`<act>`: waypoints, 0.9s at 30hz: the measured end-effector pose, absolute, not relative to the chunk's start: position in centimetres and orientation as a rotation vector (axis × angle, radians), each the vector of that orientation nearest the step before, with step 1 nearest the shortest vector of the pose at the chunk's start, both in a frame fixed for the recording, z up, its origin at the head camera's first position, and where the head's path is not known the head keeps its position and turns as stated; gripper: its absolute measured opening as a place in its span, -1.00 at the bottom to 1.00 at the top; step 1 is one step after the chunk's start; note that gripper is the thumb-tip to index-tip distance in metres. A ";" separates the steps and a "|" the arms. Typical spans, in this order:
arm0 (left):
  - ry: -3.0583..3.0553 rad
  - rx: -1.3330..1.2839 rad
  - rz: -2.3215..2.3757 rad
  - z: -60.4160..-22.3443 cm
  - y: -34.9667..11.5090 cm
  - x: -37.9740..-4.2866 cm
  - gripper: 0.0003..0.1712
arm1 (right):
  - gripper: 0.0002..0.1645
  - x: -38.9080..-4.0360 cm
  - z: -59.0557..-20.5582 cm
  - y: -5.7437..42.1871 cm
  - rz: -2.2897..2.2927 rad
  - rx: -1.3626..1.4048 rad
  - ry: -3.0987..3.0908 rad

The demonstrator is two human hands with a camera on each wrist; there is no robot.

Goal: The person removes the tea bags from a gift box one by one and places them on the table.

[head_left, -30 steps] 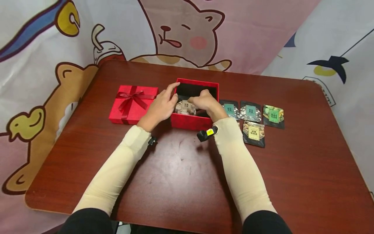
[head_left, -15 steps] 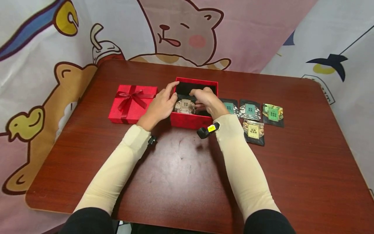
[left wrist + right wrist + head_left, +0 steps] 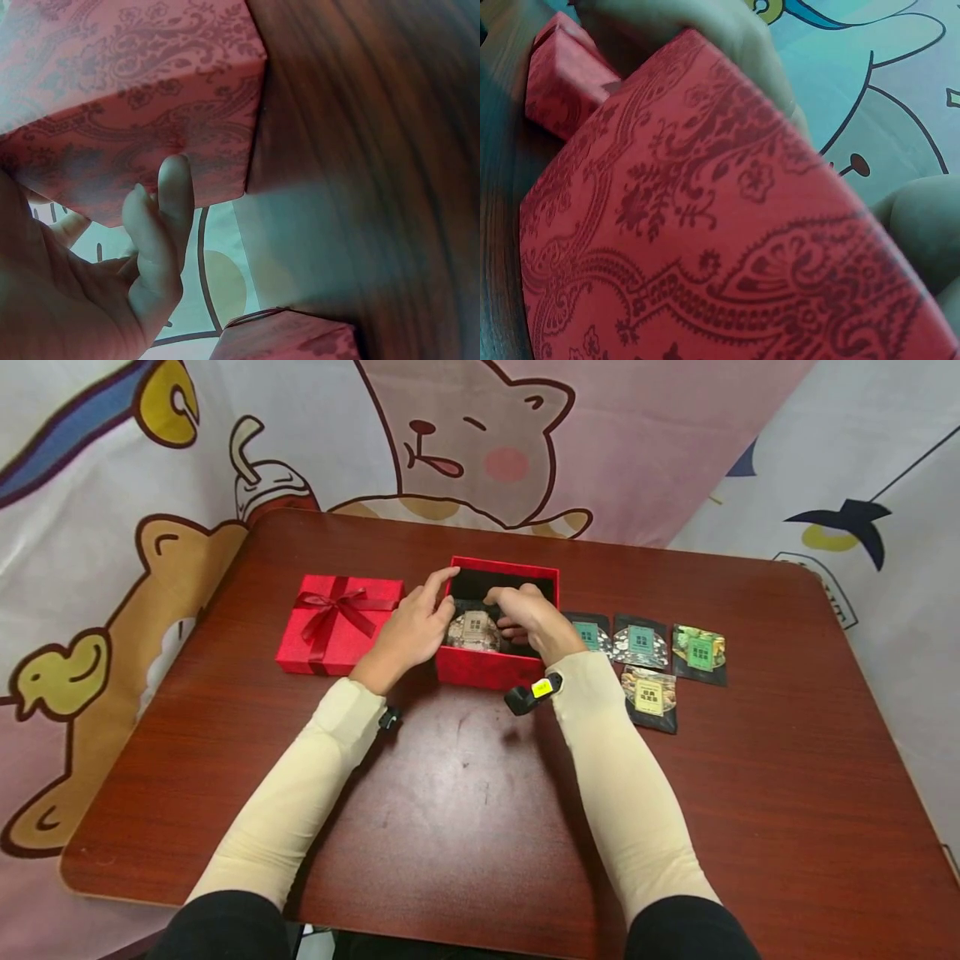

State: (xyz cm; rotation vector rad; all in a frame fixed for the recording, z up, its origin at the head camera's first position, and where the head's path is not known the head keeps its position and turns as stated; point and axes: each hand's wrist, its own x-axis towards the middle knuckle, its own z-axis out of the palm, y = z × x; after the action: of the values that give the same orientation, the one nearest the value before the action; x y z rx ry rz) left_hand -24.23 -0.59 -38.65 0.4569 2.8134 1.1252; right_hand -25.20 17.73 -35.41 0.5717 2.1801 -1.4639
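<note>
A red patterned box point(image 3: 491, 667) stands with its top off and a dark interior. Inside, at the left, lies a dark packet point(image 3: 474, 631) with a brownish round picture and a pale label. My left hand point(image 3: 414, 631) rests along the box's left side, fingertips touching the outer wall in the left wrist view. My right hand point(image 3: 534, 620) reaches into the box over its right side, thumb and fingers apart beside the packet; nothing shows between them. The box's front wall hides much of this hand in the right wrist view.
A red lid point(image 3: 341, 625) with a dark red ribbon bow lies left of the box. Several dark packets with pictures lie to the right, including a green-labelled packet point(image 3: 700, 653) and a yellow-labelled packet point(image 3: 648, 697). All are on the brown table point(image 3: 465, 827).
My right thumb and fingers have moved off the packet in the box and spread apart. The packet stays at the box's left. My left hand has kept its place.
</note>
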 end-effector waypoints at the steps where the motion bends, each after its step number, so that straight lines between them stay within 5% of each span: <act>1: 2.813 0.456 1.125 -38.7 -0.6 -24.2 -0.41 | -0.30 -25.2 -35.4 17.7 -1.458 0.568 2.170; 27: 2.808 0.466 1.145 -38.8 -0.7 -24.4 -0.41 | -0.19 -25.0 -35.8 17.5 -1.487 0.384 2.184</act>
State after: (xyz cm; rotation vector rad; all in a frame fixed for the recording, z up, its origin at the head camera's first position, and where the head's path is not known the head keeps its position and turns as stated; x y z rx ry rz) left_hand -24.36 -0.70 -38.83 0.4657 2.8082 1.1447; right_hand -24.99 17.48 -35.79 0.3842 2.1840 -1.4868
